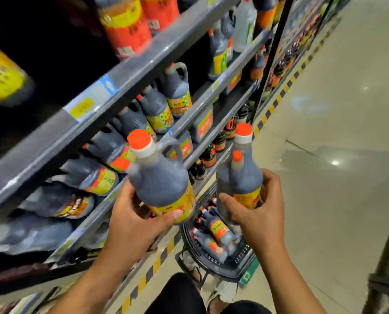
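Left hand's (134, 220) wrapped round the base of the left jug (159, 177), and right hand's (259, 211) clamped on the right jug (241, 177). Both are held just off the shelf edge (200, 105), above the basket (244, 252). Full of sauce, so heavy, and the plastic's probably slick (it's blurry). I'd grab the loop handle.

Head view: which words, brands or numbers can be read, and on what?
No text reads clearly.
Left bottle label: blurred, unreadable.
Right bottle label: blurred, unreadable.
Shelf price tag: blurred.
Bottles in the basket: labels too small.
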Motion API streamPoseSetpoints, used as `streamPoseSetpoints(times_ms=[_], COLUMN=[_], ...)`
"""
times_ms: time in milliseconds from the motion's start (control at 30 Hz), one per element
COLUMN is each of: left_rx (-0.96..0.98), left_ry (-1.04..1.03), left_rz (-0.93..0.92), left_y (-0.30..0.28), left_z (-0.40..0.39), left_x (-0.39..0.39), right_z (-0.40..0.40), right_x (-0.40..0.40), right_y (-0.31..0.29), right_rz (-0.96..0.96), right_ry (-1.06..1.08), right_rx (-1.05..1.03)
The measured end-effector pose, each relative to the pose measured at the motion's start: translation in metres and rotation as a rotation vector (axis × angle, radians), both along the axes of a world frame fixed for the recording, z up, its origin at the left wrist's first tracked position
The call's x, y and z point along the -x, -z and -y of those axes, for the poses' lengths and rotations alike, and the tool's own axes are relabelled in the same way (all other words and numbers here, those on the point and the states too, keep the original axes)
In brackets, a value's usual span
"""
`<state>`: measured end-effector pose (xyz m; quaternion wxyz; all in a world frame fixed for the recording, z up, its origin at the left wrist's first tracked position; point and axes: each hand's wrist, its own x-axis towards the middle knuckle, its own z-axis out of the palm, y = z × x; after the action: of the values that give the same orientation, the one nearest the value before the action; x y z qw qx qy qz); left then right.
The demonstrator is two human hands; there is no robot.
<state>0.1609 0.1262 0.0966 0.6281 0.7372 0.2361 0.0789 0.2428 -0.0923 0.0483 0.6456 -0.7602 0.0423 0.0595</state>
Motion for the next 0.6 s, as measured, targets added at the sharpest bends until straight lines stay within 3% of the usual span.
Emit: streamPoseSetpoints(times_ms=[200,600], left_rx=[-0.043,0.183], left_ry=[-0.161,-0.572], left_rz=[0.075,0.141], left_y=[-0.075,-0.146], left_z=[-0.029,-0.106], left_x=[0.038,0.085], right_z=[-0.042,-0.167], right_x=[-0.002,-0.051], right_y=[-0.089,-0.197], right_rz=[0.144,0.340], right_ry=[-0.217,-0.573], right_rx=[0.020,0.270])
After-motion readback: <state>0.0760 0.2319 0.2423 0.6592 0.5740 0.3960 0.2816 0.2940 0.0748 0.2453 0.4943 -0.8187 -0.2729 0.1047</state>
